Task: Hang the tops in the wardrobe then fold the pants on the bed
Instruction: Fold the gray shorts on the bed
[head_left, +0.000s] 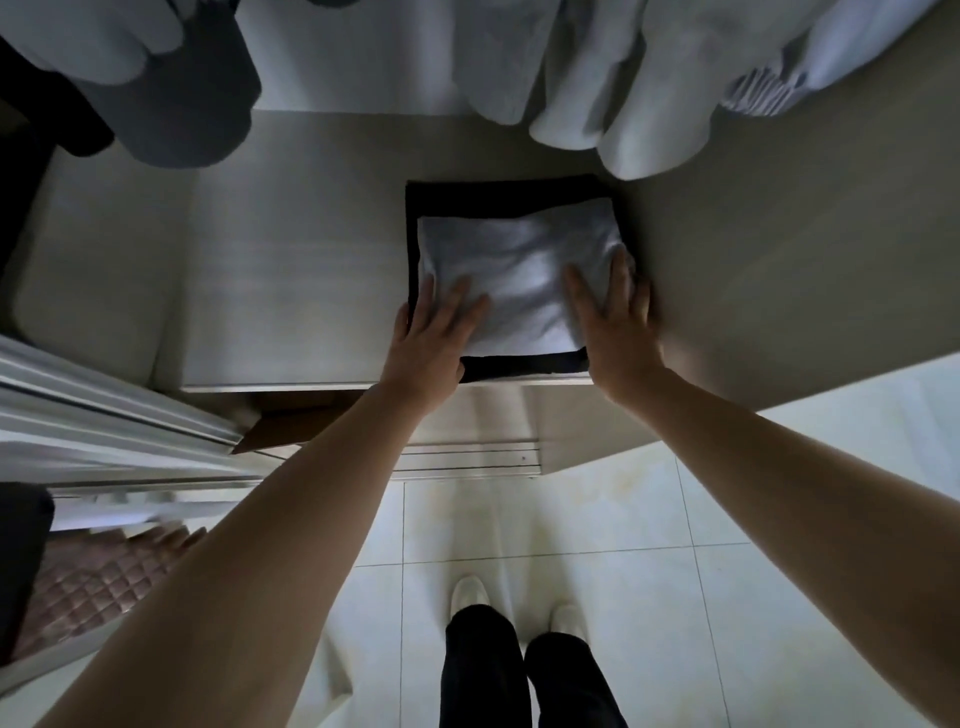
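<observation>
Folded pants (511, 270) on wardrobe shelf (291, 270)

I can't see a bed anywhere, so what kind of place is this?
Probably the inside of a bedroom wardrobe. Hanging clothes dangle over a pale shelf, where both hands, left hand and right hand, press a folded white garment onto a folded black garment. A sliding door stands left.

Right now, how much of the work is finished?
Tops already hang above. A folded white garment lies on a folded black one on the wardrobe shelf; left hand and right hand press it flat. Whether pants remain cannot be seen.
</observation>
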